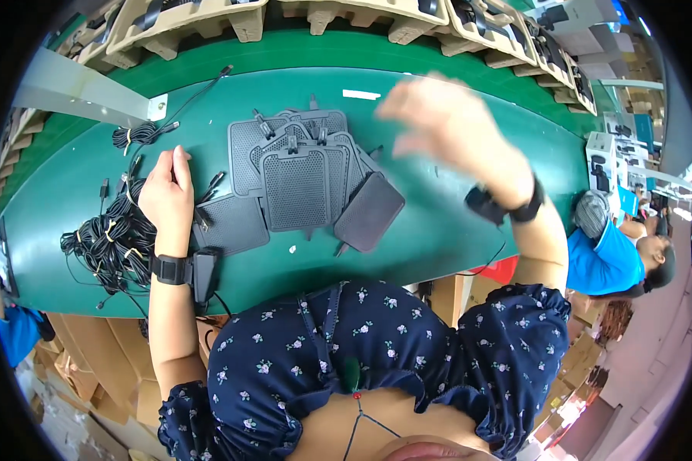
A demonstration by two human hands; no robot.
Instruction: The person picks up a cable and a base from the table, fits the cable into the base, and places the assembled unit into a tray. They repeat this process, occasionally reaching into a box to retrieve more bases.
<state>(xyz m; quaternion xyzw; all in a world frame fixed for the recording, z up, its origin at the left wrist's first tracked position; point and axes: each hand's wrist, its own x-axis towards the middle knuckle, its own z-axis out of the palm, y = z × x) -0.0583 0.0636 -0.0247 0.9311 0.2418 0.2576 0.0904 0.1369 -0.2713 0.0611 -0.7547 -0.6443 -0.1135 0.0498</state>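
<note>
My left hand point(167, 190) rests at the table's left side with its fingers curled together; whatever they may hold is hidden. Beside it lies a heap of black cables point(114, 238), bundled with pale ties. Just right of that hand is a flat dark mesh-textured panel point(231, 224). Mid-table sits an overlapping pile of similar black panels point(300, 184) with small clips at their top edges. One smoother black panel point(370, 213) leans askew at the pile's right. Raised over the table to the right, my right hand point(438, 119) is blurred, its fingers smeared by motion.
Another tied cable coil point(134, 135) lies near a grey metal post point(84, 88) at the far left. Cardboard pulp trays point(346, 9) holding dark parts line the back. A person in blue point(607, 257) sits to the right, near white boxes point(601, 163).
</note>
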